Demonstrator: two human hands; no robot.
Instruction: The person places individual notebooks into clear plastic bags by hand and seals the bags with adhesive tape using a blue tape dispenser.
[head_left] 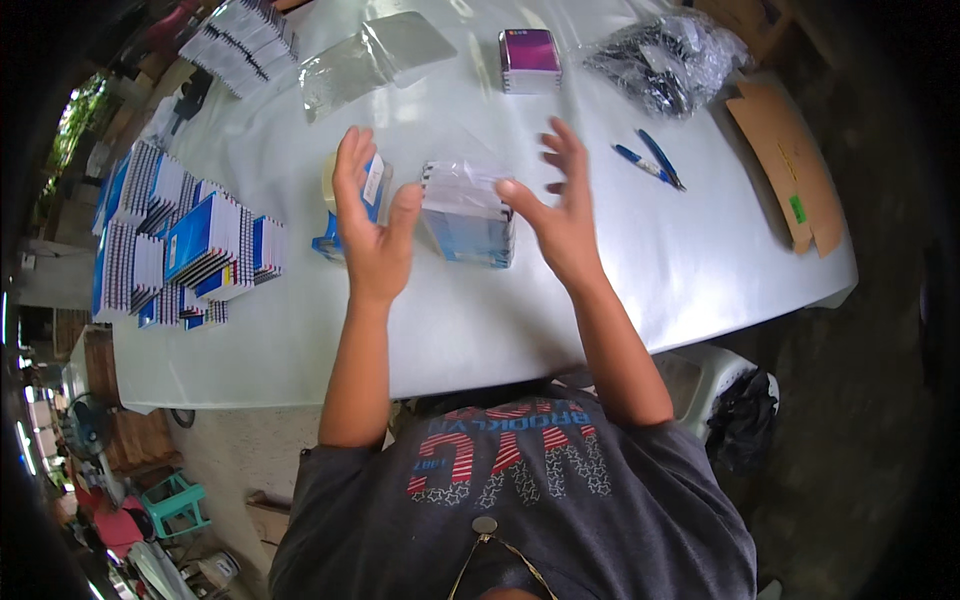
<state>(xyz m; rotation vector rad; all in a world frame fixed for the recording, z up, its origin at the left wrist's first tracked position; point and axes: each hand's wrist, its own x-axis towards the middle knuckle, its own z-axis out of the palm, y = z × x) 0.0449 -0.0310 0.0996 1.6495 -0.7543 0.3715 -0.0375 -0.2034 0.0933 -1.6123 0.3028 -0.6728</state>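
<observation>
Between my hands stands a stack of blue-covered spiral notebooks (465,228) inside a clear plastic bag (470,178), whose top part sticks up loosely. My left hand (372,225) is raised to the left of the stack, its fingers spread and holding nothing. Partly hidden behind that hand is a blue tape dispenser (374,190) with a roll of tape. On the other side, my right hand (562,215) is open too, fingers apart. Its thumb tip is by the bag's upper right corner; whether it touches the plastic I cannot tell.
Piles of blue spiral notebooks (210,240) stand at the left, with more notebooks (240,45) at the far left. Flat clear bags (375,62), a purple-topped notebook stack (530,60) and crumpled plastic (665,62) lie farther back. Two pens (650,160) and brown cardboard (790,165) are rightward.
</observation>
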